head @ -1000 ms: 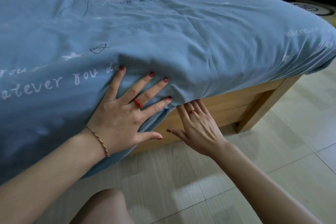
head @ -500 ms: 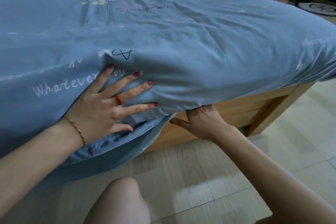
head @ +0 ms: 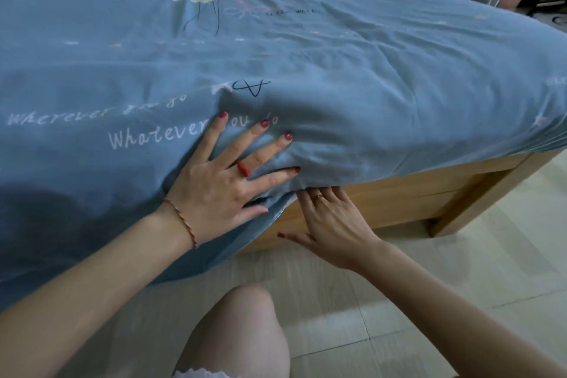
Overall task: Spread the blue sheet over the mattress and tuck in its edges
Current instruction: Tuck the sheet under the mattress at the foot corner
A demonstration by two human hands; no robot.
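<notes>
mostly blue sheet (head: pixel 337 70) over wooden bed frame (head: pixel 399 193), pale floor (head: pixel 460 270); both grips flat, fingers spread.

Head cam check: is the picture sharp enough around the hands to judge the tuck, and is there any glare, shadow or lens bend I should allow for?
Head view: left hand and right hand are sharp against the blue sheet; the sheet's far-left part is soft and dim, with a dark shadow at lower left; no glare; wide-angle bend curves the wooden bed frame; right fingertips are hidden under the sheet's edge.
</notes>
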